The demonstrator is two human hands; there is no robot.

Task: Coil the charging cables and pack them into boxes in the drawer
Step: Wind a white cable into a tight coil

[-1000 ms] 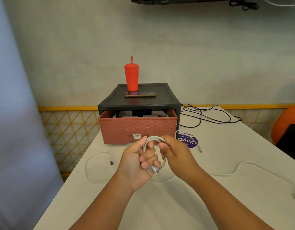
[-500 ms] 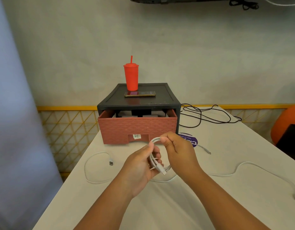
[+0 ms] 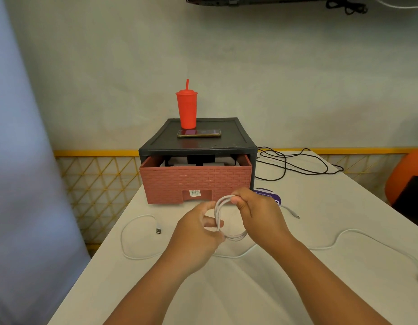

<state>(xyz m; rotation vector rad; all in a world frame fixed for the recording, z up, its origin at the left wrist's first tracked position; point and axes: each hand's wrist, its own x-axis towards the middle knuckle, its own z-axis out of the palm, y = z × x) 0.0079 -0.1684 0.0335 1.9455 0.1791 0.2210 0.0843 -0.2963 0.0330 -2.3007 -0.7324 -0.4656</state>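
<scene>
Above the near table, head view: two hands coiling a white charging cable.
The left hand (image 3: 198, 233) is gripping the lower side of the coiled cable (image 3: 219, 208), fingers curled through its loops, while the right hand (image 3: 257, 212) is pinching the coil's top. The coil is hovering just before the part-open brick-patterned drawer (image 3: 196, 181), where grey boxes (image 3: 180, 161) are showing. A loose white cable (image 3: 349, 230) is lying across the table (image 3: 226, 289). A black cable (image 3: 297, 166) is trailing far right. A red cup (image 3: 186, 109) and a phone (image 3: 198, 133) are resting on the cabinet (image 3: 198, 146).
</scene>
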